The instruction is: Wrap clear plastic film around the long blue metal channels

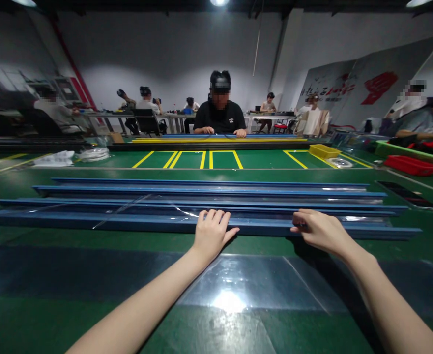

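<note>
Several long blue channel-shaped rails (128, 225) lie side by side across the green table. My left hand (211, 231) rests over the nearest rail, its fingers on the rail and its thumb stretched out to the right. At the right part of the same rail, my right hand (317, 228) is closed with curled fingers. What those fingers hold, if anything, is hidden. Thin clear strips (122, 210) lie slantwise over the rails left of my left hand. Under my forearms a wide clear plastic sheet (157, 275) stretches along the table and reflects a lamp.
Across the table (260, 174) sits a person in black (219, 115) with both hands at other rails. At right lie a phone (408, 194), a red tray (411, 165), a green bin (389, 147) and a yellow tray (322, 151). A coil (94, 154) lies far left.
</note>
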Demonstrator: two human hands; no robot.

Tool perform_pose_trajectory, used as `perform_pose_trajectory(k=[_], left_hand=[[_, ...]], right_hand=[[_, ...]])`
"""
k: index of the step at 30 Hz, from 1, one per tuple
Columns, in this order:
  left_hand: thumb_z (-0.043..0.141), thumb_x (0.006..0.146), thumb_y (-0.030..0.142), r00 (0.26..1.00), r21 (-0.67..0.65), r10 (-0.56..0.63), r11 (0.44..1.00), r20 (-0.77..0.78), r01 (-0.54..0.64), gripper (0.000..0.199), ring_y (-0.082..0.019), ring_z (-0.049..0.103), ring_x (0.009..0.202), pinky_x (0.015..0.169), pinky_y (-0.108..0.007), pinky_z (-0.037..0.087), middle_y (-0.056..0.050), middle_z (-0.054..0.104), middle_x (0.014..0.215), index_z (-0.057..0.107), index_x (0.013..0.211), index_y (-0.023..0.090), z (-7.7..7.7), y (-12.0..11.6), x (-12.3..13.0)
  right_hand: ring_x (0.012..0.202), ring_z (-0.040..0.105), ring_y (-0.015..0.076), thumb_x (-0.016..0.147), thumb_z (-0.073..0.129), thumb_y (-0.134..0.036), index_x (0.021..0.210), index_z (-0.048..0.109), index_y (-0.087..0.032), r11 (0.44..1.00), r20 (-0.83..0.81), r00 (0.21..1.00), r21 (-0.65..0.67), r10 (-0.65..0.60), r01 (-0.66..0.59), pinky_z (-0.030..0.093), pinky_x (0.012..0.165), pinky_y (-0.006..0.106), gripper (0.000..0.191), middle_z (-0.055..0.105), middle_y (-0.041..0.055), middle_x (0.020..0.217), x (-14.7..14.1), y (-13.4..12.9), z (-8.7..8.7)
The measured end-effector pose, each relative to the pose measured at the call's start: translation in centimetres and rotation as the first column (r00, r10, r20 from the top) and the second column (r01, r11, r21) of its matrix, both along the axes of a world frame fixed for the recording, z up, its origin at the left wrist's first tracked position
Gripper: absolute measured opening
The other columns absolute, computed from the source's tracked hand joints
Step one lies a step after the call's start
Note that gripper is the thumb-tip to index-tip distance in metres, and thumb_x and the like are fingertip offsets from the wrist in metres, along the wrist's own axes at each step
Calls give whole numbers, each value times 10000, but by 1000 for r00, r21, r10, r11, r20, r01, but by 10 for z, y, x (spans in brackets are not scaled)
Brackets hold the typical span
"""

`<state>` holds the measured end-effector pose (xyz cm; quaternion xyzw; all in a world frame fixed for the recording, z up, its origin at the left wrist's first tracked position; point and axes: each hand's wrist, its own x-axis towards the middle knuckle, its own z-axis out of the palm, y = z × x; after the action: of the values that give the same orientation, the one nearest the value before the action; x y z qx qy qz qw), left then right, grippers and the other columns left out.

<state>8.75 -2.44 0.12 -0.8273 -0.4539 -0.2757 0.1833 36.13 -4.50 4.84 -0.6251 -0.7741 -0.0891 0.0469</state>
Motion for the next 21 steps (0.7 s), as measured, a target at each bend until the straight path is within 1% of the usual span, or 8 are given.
perform_pose_trajectory(k=[3,6,9,12,17,19,21], left_hand=[[443,817,481,1000,-1,9,1000,-26,-9,360,-212,517,829,738,-354,317,-73,617,870,567,960,174,-1,1,0],[428,825,482,999,-2,8,1000,-45,-8,344,-203,514,792,701,-338,305,-60,614,827,573,897,178,0,0,0],[431,827,476,998,-1,11,1000,-61,-11,330,-191,512,751,679,-327,293,-45,606,774,564,783,177,1,-1,0],[435,828,470,998,7,13,1000,-66,-13,331,-184,509,725,664,-321,286,-36,600,736,547,730,175,2,-2,1],[429,832,470,997,19,17,1000,-71,-16,339,-178,507,702,652,-313,281,-32,593,700,541,710,175,3,-2,0],[432,832,469,997,20,16,1000,-70,-15,336,-178,510,702,649,-311,277,-32,595,705,541,714,173,3,-3,0],[438,831,465,998,21,17,1000,-68,-16,330,-175,514,702,646,-309,273,-31,599,722,543,726,170,3,-3,0]], right_hand=[[656,547,162,738,467,-313,668,498,-217,1000,20,1000,-3,4,-4,264,469,231,122,591,10,749,3,0,-1],[713,556,179,762,454,-337,711,502,-213,999,52,998,13,38,-39,312,505,244,143,594,31,793,2,-1,-3],[721,553,197,790,431,-428,751,530,-200,994,81,993,48,90,-94,359,562,271,251,592,57,781,-2,0,-6],[745,548,206,811,403,-474,795,560,-187,982,72,983,73,167,-172,391,622,295,327,591,74,801,-10,1,-9],[881,537,202,854,373,-434,960,556,-174,946,-25,949,81,315,-313,414,751,305,335,592,91,966,-30,3,-17],[902,532,202,861,371,-413,979,548,-174,936,-34,937,78,346,-343,414,768,311,320,591,95,988,-35,3,-21],[893,536,204,866,367,-402,959,548,-172,936,-30,937,76,348,-345,418,752,312,307,593,99,974,-37,4,-25]])
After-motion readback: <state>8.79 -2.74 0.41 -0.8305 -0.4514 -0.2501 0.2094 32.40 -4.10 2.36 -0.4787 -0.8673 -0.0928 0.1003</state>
